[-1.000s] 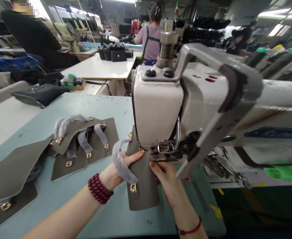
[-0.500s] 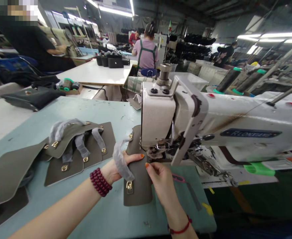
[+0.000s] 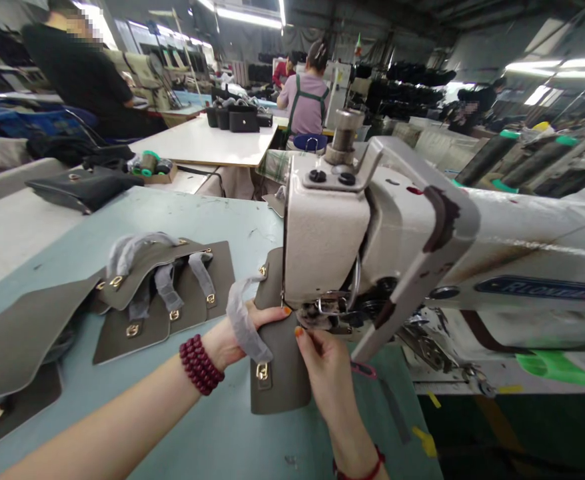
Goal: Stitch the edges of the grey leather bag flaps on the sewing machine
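A grey-brown bag flap (image 3: 285, 383) lies under the head of the sewing machine (image 3: 330, 233). Its handle, wrapped in white film (image 3: 242, 320), arches over my left hand (image 3: 230, 337). That hand holds the flap's left side, thumb stretched on top toward the needle area and the other fingers out of sight. My right hand (image 3: 327, 373) pinches the flap's right edge between thumb and fingers, just in front of the presser foot area, which is partly hidden. A gold buckle (image 3: 262, 373) fixes the handle's near end to the flap.
Several similar flaps (image 3: 182, 333) with wrapped handles overlap on the blue-green table (image 3: 197, 413) at left. Pink-handled snips (image 3: 365, 370) lie right of my right hand. Beyond are a black bag (image 3: 82, 187), thread spools (image 3: 150, 163) and co-workers (image 3: 307, 100).
The view has shifted, so the machine appears closer and further right. Both hands keep their hold on the flap, with little visible movement against it.
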A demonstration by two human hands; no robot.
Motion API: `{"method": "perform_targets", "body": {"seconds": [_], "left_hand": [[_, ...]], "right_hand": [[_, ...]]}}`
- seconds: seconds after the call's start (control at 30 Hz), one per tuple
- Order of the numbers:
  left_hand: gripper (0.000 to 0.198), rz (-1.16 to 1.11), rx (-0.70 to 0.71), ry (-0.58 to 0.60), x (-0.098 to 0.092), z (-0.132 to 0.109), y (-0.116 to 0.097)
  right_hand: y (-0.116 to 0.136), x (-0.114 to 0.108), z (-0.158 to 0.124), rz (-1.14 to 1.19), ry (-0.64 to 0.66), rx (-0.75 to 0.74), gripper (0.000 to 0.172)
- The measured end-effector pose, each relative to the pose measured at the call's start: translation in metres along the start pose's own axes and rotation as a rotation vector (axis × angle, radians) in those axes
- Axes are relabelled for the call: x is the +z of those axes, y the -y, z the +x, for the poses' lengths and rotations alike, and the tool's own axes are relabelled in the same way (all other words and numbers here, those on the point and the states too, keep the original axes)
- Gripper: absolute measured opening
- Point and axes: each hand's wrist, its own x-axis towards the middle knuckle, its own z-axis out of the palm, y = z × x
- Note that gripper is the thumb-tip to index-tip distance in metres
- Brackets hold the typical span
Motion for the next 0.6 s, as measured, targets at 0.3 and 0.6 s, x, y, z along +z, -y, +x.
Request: {"method": "perform_targets", "body": {"seconds": [0.3,0.6], "left_hand": [[0.035,-0.029,-0.014,0.004,0.002,-0.002,0.0],[0.047,-0.117,0.036,-0.164,0.019,-0.011,0.013]], "right_hand": [[0.004,0.0,-0.003,-0.046,-0.022,-0.001,0.041],[0.005,-0.018,-0.005,-0.202,0.069,-0.043,0.037]]}}
